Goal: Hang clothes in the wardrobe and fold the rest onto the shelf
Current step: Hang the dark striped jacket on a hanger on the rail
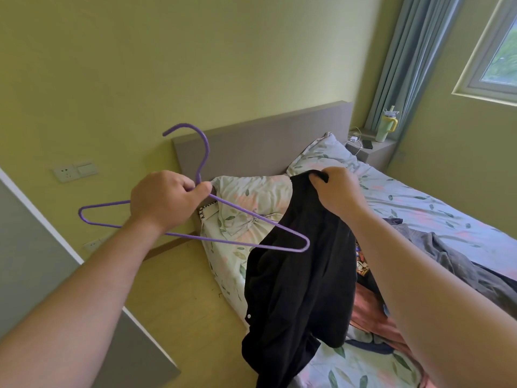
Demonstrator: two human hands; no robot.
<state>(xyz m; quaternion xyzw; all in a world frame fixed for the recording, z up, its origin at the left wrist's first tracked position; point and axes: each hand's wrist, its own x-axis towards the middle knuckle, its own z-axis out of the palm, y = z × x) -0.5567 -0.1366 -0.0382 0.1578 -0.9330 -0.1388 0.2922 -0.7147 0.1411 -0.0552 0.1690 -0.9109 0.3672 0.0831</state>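
The left grip (165, 200) is closed round the neck of the purple hanger (251, 216), holding it in the air over the head-end corner of the bed (419, 197). One arm tip of the hanger overlaps the black garment (302, 275). The right grip (338, 191) pinches that garment's top edge so it hangs free above the bed's near edge, likely to let the hanger slip inside.

Head view, downward toward bed (419, 197)
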